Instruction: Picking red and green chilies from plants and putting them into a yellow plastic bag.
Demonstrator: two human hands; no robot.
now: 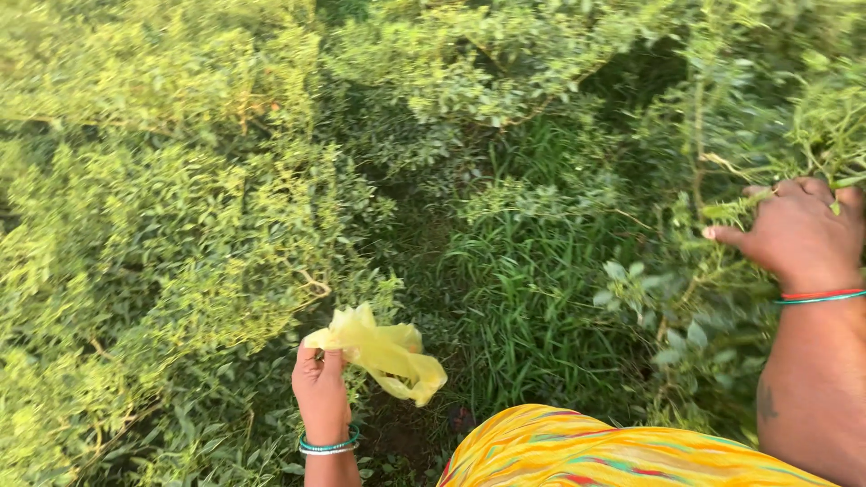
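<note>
My left hand [319, 388] pinches the edge of a crumpled yellow plastic bag [386, 353], which hangs low in the middle of the view over shaded ground. My right hand [798, 233] is at the right edge, fingers closed around a leafy green stem [740, 209] of a bush. Both wrists wear thin bangles. The inside of the bag is hidden.
Dense green bushes [162, 207] fill the left and top. A patch of tall grass [532, 280] stands in the middle. More leafy plants [667, 316] grow on the right. My yellow patterned garment [586, 451] shows at the bottom.
</note>
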